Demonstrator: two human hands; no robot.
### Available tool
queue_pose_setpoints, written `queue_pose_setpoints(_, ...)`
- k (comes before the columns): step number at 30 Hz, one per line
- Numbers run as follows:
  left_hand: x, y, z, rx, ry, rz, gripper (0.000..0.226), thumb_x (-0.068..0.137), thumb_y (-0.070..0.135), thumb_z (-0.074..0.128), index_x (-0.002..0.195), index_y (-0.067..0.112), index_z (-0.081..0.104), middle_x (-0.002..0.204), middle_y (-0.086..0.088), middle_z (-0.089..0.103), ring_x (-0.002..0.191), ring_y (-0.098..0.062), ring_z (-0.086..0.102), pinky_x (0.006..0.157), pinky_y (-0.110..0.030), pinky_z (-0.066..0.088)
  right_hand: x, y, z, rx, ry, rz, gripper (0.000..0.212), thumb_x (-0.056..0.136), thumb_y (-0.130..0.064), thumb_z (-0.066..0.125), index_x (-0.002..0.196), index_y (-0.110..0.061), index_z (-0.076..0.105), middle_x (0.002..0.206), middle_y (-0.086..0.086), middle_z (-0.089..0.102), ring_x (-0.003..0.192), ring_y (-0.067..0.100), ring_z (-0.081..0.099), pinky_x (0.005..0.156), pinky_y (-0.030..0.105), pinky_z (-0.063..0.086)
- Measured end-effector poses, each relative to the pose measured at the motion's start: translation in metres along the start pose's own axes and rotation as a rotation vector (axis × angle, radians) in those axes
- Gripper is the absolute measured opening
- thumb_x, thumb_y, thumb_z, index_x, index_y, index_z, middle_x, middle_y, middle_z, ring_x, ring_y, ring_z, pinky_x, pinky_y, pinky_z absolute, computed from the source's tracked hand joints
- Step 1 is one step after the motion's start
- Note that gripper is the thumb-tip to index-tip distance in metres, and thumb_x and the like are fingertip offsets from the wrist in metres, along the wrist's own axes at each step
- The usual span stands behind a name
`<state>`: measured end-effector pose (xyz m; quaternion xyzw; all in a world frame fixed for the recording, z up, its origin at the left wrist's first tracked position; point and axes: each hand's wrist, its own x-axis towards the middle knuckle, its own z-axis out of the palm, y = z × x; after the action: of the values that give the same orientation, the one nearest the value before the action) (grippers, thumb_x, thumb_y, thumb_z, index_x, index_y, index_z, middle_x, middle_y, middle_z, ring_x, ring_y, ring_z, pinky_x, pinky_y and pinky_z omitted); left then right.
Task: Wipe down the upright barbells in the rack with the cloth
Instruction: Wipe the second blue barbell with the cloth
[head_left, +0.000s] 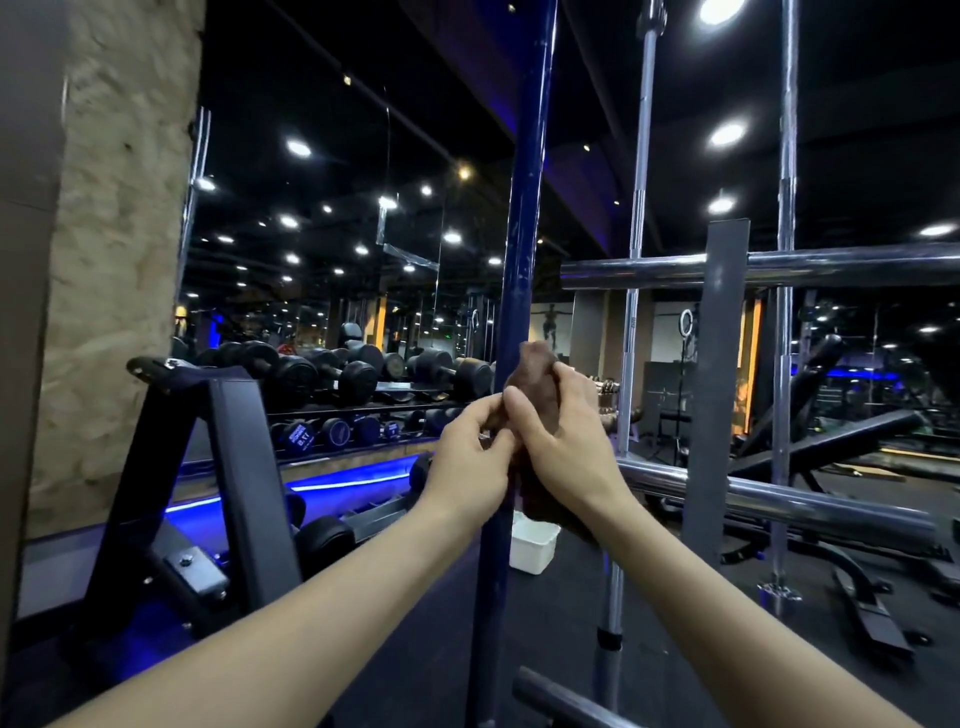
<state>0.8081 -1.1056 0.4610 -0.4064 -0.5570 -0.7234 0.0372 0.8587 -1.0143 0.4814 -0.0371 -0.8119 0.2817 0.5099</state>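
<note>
The brown cloth (537, 387) was bunched against the dark blue upright barbell (519, 249), about midway up the part of the bar in view, and hung down behind the wrists. Both hands met on it: the right hand (563, 441) had its fingers curled round the cloth, thumb at the top of the bunch, while the left hand (470, 457) pinched the cloth's near edge with its fingertips just beside the right hand's knuckles. The blue bar stood almost vertical, leaning slightly to the right toward its top, and ran out of view at the top and bottom. To its right stood two chrome upright barbells, the nearer one (636, 260) just beyond the right hand and the farther one (784, 291) well apart from it, both crossed by the rack's chrome horizontal rails (831, 265). A grey rack post (719, 364) rose between the two chrome bars. On the dark floor behind the blue bar sat a white plastic tub (535, 545). Off to the left, rows of black dumbbells (358, 382) lay on a dumbbell rack (353, 447) in front of a mirror wall, with a strip of blue light beneath them, and a rough stone pillar (114, 234) filled the left side.
</note>
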Motion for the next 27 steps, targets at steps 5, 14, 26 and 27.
queue_pose_setpoints(5,0.011,0.01,-0.017,0.001,-0.035,0.08,0.035,0.099,0.002,0.039,0.102,0.027,0.064,0.097,0.009,0.067,0.09,-0.001,0.063,0.086,-0.018,0.048,0.009,0.0,0.017,-0.014,0.104,-0.061,0.061,0.097,-0.034,0.049,0.15,-0.015,0.025,0.149,0.004,0.033,0.136,0.015,0.031,0.103,0.017,0.024)
queue_pose_setpoints(14,0.032,-0.007,-0.032,-0.007,-0.008,0.028,0.029,0.102,0.013,0.038,0.098,0.027,0.063,0.096,-0.005,0.061,0.08,-0.012,0.052,0.064,-0.018,0.045,0.058,-0.021,0.029,-0.43,0.373,-0.244,0.059,0.098,-0.044,0.029,0.151,-0.02,0.022,0.149,0.01,0.029,0.126,0.035,0.037,0.089,0.047,0.048)
queue_pose_setpoints(26,0.018,-0.013,-0.033,-0.105,-0.177,-0.135,0.03,0.102,0.015,0.038,0.12,0.022,0.061,0.099,0.01,0.069,0.089,-0.003,0.063,0.072,-0.018,0.047,0.058,-0.016,0.03,-0.597,0.347,-0.283,0.052,0.096,-0.037,0.049,0.144,-0.022,0.038,0.138,0.02,0.036,0.114,0.042,0.041,0.064,0.047,0.054)
queue_pose_setpoints(27,0.019,-0.015,-0.034,-0.114,-0.184,-0.132,0.03,0.102,0.015,0.038,0.121,0.022,0.061,0.101,0.008,0.07,0.091,-0.005,0.063,0.07,-0.017,0.048,0.063,-0.018,0.03,-0.591,0.373,-0.28,0.052,0.095,-0.035,0.053,0.144,-0.023,0.04,0.137,0.019,0.035,0.113,0.041,0.04,0.062,0.046,0.053)
